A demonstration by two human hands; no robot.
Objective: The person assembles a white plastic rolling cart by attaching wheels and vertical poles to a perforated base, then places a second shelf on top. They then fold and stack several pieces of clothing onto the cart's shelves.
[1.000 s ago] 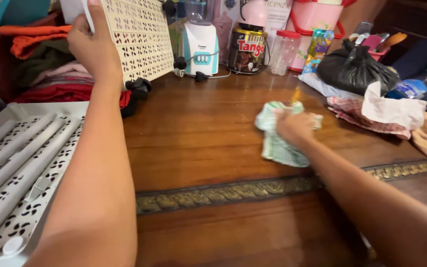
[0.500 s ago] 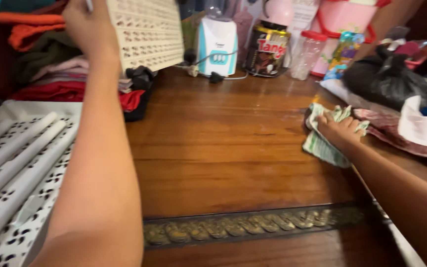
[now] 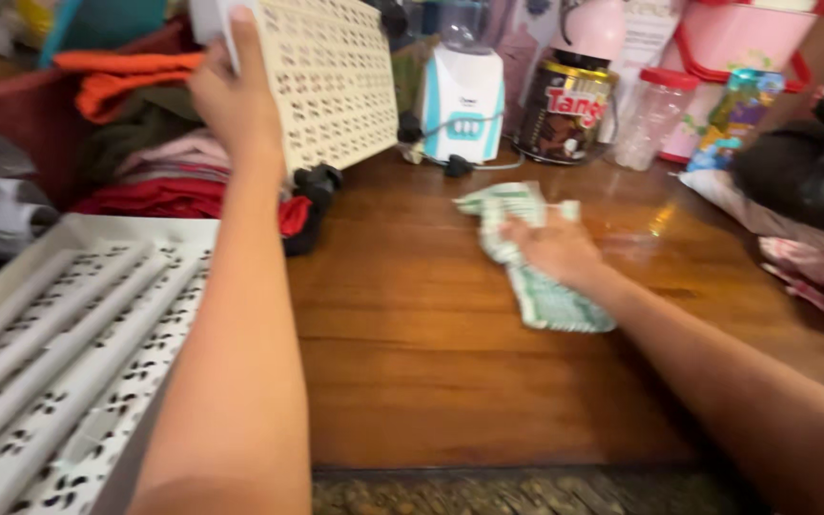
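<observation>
Your right hand [image 3: 557,250] presses flat, fingers curled loosely, on a crumpled pale green patterned cloth [image 3: 526,257] that lies on the polished brown wooden tabletop [image 3: 412,362], a little right of centre and towards the back. The cloth spreads out from under your palm on both the near and far sides. Your left hand [image 3: 236,100] is raised at the upper left and closed around the edge of a cream perforated plastic panel [image 3: 331,76], which it holds upright and tilted, its lower corner near a small black object [image 3: 317,181] on the table. A white perforated plastic tray with raised bars [image 3: 59,353] lies flat at the lower left, touching the table's left edge. Behind your left forearm sits a pile of folded clothes in red, orange and pink [image 3: 154,162]. Along the back stand a white and blue blender base [image 3: 464,100], a dark round tin [image 3: 565,114] and a clear plastic jar with a red lid [image 3: 655,114]. A black plastic bag [image 3: 803,181] rests at the far right
</observation>
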